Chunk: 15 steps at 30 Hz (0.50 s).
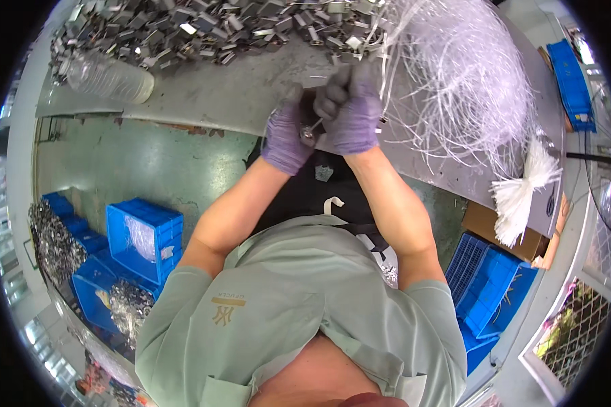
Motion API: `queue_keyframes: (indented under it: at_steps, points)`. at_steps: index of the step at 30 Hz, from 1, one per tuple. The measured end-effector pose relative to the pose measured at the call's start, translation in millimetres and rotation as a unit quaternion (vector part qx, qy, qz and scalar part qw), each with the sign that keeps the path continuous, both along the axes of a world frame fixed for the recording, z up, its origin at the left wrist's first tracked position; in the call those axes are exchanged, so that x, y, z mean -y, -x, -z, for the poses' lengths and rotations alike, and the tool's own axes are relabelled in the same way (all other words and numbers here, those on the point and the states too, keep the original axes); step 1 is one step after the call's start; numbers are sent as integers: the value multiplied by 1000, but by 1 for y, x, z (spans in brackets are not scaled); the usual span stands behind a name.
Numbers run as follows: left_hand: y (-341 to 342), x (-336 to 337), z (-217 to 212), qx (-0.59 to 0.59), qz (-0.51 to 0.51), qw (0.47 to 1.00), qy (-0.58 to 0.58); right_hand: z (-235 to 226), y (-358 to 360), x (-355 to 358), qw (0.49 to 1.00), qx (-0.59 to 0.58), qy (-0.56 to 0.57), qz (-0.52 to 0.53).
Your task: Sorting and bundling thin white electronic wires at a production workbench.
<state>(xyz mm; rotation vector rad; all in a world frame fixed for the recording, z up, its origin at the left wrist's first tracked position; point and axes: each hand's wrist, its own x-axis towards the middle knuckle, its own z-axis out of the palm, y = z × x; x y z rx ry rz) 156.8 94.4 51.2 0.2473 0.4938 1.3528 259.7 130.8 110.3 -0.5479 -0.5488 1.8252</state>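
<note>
Both hands wear purple-grey gloves and are close together above the near edge of the grey metal table [210, 95]. My left hand [289, 136] is closed around a small shiny metal part [307, 134], which shows at the inner side of the palm. Right beside it, my right hand [352, 112] has its fingers curled into a pinch; what they grip is hidden and blurred. Beyond the hands lies a wide heap of small grey metal pieces [217, 27]. A tangled pile of clear plastic strands [468, 74] spreads to the right of my right hand.
A clear plastic bottle [108, 78] lies on the table at the left. A tied bundle of white strips [526, 193] hangs over the right edge, near a cardboard box [489, 227]. Blue crates stand on the floor at left [146, 237] and right [489, 285].
</note>
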Motion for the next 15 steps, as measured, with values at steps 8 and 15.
queue_keyframes:
  at_steps: [8,15]
  points:
    - [40,3,-18,-452,95,885,-58,9,-94,-44,832,509,-194,105]
    - [30,-38,-31,-533,53,845,-5,77,-189,-37,548,815,-186,-24]
